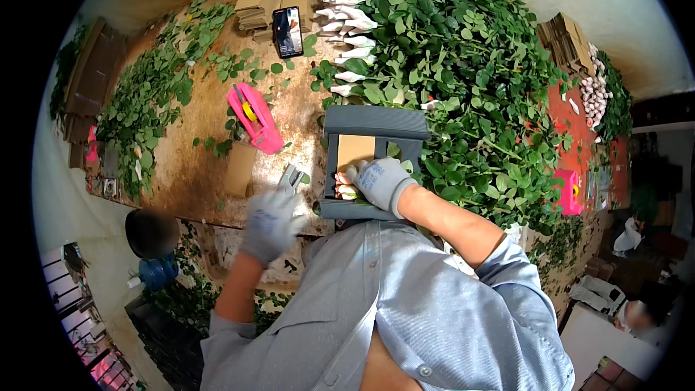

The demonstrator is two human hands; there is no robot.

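Observation:
My right hand [382, 182], in a pale grey work glove, presses its curled fingers on a bunch of pinkish roses [344, 188] at the lower edge of a tan cardboard piece [356, 151]. Both lie in a dark grey forming tray [376, 121] at the table's front edge. Blurred by motion, my gloved left hand [269, 226] is just left of the tray. Its nearest thing is a metal stapler [291, 177]; whether the fingers grip it is unclear. A flat cardboard sheet [240, 169] lies beside the stapler.
A pink tape dispenser [255, 117] stands left of the tray. Behind are a phone [287, 32], stacked cardboard [258, 1] and white-wrapped flower heads [355, 25]. Leafy stems [463, 80] heap up on the right. Loose leaves [156, 94] cover the left side.

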